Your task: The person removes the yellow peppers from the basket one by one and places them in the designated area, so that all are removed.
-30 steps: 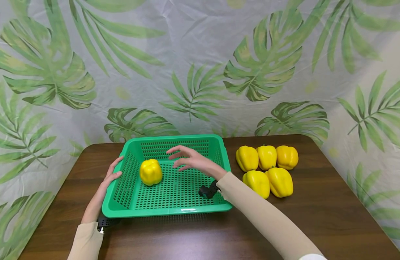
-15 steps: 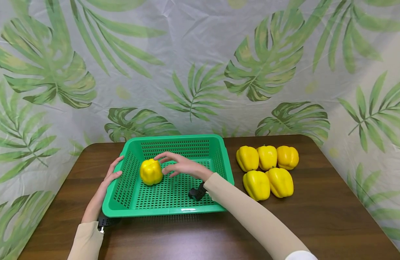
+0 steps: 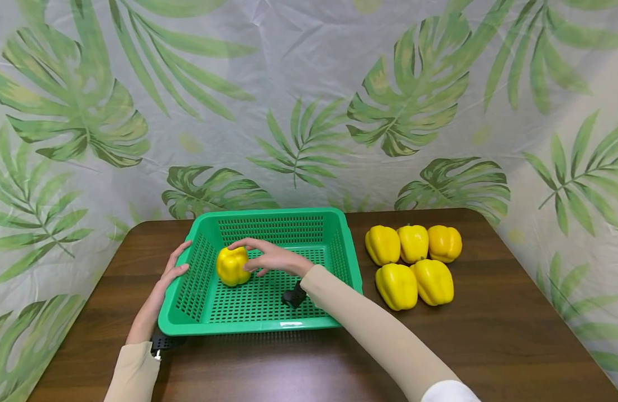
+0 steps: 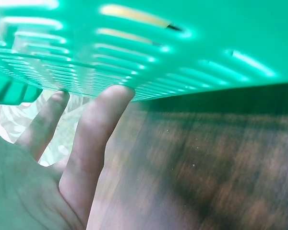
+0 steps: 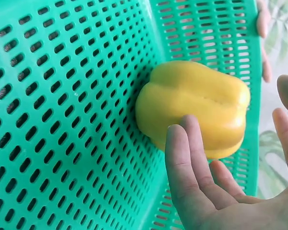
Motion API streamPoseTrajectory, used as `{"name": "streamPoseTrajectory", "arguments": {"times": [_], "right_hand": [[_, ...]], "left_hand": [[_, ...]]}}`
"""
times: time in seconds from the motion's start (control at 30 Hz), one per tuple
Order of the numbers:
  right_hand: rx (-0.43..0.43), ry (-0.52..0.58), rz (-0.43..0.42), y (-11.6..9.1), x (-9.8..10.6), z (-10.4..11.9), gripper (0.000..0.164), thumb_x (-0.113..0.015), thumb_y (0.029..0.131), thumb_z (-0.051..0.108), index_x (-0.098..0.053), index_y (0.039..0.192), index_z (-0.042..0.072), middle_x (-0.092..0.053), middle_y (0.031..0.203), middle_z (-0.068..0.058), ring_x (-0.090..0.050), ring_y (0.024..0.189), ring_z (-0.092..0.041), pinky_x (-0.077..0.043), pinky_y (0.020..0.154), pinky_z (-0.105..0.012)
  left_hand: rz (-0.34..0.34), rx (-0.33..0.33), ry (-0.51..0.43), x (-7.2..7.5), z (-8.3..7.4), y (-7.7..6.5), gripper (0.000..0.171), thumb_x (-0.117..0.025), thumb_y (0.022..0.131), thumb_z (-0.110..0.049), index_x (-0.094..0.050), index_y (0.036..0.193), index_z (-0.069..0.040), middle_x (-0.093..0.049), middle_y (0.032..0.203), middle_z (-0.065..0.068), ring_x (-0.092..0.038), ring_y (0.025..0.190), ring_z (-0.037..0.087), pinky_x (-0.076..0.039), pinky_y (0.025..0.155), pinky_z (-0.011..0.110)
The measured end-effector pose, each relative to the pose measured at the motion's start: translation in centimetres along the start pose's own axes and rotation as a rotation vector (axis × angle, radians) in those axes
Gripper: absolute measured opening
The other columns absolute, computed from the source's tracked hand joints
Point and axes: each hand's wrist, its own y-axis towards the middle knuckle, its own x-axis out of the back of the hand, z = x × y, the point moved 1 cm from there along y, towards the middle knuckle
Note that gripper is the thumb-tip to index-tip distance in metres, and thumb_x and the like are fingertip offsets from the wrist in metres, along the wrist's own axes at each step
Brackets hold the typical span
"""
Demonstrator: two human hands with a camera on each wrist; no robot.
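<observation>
A person's beige sleeves reach in from the near edge of a dark wooden table [image 3: 515,335], each wrist wearing a small black camera. The left hand [image 3: 170,272] lies against the outside of the left wall of a green basket [image 3: 258,326], fingers straight and spread on the perforated plastic; the left wrist view shows two fingertips [image 4: 116,93] pressed up against the underside of the rim. Inside the basket, the right hand [image 3: 271,258] reaches across to a single yellow pepper [image 3: 232,266] that sits on the slotted floor near the left wall. The fingers are apart and only loosely bent, arching over the top and right side of the pepper; in the right wrist view the fingertips [image 5: 180,139] sit just beside its skin, and whether they touch it cannot be told. To the right of the basket, five more peppers [image 3: 414,265] lie on the table in a tight cluster, two in front and three behind. Farther back, a pale curtain [image 3: 309,100] printed with large green leaves hangs behind the table.
</observation>
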Motion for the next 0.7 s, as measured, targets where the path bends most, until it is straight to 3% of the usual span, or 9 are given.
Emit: {"name": "streamPoseTrajectory", "arguments": {"times": [0.07, 0.1, 0.17, 0.23, 0.33, 0.43, 0.53, 0.6, 0.7], "right_hand": [[-0.006, -0.016, 0.006, 0.3, -0.1, 0.1, 0.049, -0.058, 0.093, 0.009, -0.050, 0.138, 0.025, -0.031, 0.145, -0.007, -0.058, 0.109, -0.028, -0.045, 0.089, -0.052], [-0.008, -0.024, 0.010, 0.5, -0.2, 0.1, 0.049, -0.058, 0.093, 0.009, -0.050, 0.138, 0.025, -0.032, 0.145, -0.007, -0.060, 0.107, -0.029, -0.045, 0.089, -0.053], [-0.005, -0.048, 0.014, 0.8, -0.3, 0.2, 0.049, -0.058, 0.093, 0.009, -0.050, 0.139, 0.026, -0.033, 0.146, -0.007, -0.060, 0.104, -0.030, -0.046, 0.087, -0.053], [0.000, -0.073, 0.017, 1.1, -0.4, 0.3, 0.050, -0.058, 0.093, 0.009, -0.049, 0.140, 0.026, -0.036, 0.145, -0.007, -0.061, 0.100, -0.033, -0.048, 0.085, -0.052], [0.001, -0.107, 0.016, 1.4, -0.5, 0.5, 0.052, -0.058, 0.093, 0.010, -0.048, 0.141, 0.025, -0.040, 0.141, -0.008, -0.061, 0.095, -0.037, -0.049, 0.081, -0.051], [0.001, -0.134, 0.018, 1.8, -0.7, 0.6, 0.053, -0.059, 0.093, 0.010, -0.047, 0.143, 0.024, -0.042, 0.139, -0.011, -0.061, 0.090, -0.040, -0.050, 0.077, -0.050], [-0.008, -0.158, 0.016, 2.2, -0.9, 0.7, 0.055, -0.059, 0.092, 0.010, -0.046, 0.143, 0.025, -0.042, 0.138, -0.013, -0.062, 0.087, -0.041, -0.051, 0.076, -0.048], [-0.024, -0.165, 0.017, 2.4, -1.1, 0.8, 0.056, -0.059, 0.092, 0.009, -0.044, 0.144, 0.026, -0.040, 0.138, -0.015, -0.062, 0.087, -0.042, -0.051, 0.076, -0.049], [-0.056, -0.172, 0.013, 2.7, -1.4, 0.8, 0.058, -0.059, 0.092, 0.010, -0.043, 0.145, 0.029, -0.031, 0.140, -0.018, -0.063, 0.086, -0.042, -0.051, 0.077, -0.047]], "left_hand": [[0.027, -0.038, -0.017, 1.5, 1.6, -0.3, 0.055, -0.042, 0.096, -0.006, -0.030, 0.149, -0.011, -0.024, 0.152, 0.006, -0.034, 0.131, 0.016, -0.031, 0.098, 0.024], [0.028, -0.039, -0.018, 1.4, 1.5, -0.2, 0.055, -0.042, 0.096, -0.006, -0.030, 0.149, -0.011, -0.025, 0.151, 0.006, -0.035, 0.131, 0.017, -0.032, 0.098, 0.024], [0.008, -0.013, 0.000, -0.2, -0.2, 0.2, 0.055, -0.050, 0.095, -0.014, -0.035, 0.148, -0.014, -0.028, 0.148, 0.004, -0.036, 0.128, 0.015, -0.032, 0.096, 0.024], [0.003, -0.019, 0.015, -2.2, -2.2, 0.8, 0.051, -0.049, 0.095, -0.016, -0.041, 0.146, -0.020, -0.035, 0.141, -0.005, -0.040, 0.121, 0.006, -0.033, 0.091, 0.017], [-0.053, 0.046, 0.071, -5.9, -6.1, 1.6, 0.052, -0.047, 0.094, -0.014, -0.043, 0.143, -0.033, -0.037, 0.134, -0.014, -0.041, 0.115, 0.000, -0.034, 0.088, 0.017], [-0.081, 0.068, 0.085, -7.2, -7.6, 1.9, 0.055, -0.040, 0.094, -0.006, -0.044, 0.141, -0.034, -0.037, 0.131, -0.015, -0.042, 0.114, -0.001, -0.034, 0.088, 0.016], [-0.043, 0.040, 0.029, -4.5, -4.7, 1.2, 0.053, -0.046, 0.094, -0.011, -0.042, 0.144, -0.025, -0.035, 0.137, -0.006, -0.041, 0.119, 0.005, -0.034, 0.090, 0.018], [0.003, 0.012, -0.011, -0.7, -0.8, 0.2, 0.055, -0.045, 0.096, -0.011, -0.034, 0.149, -0.016, -0.032, 0.144, 0.002, -0.040, 0.124, 0.011, -0.035, 0.093, 0.021], [0.020, 0.024, 0.003, 5.7, 5.6, -1.5, 0.060, -0.040, 0.095, -0.001, -0.023, 0.152, -0.010, -0.023, 0.151, 0.009, -0.036, 0.129, 0.018, -0.035, 0.096, 0.025]]}}
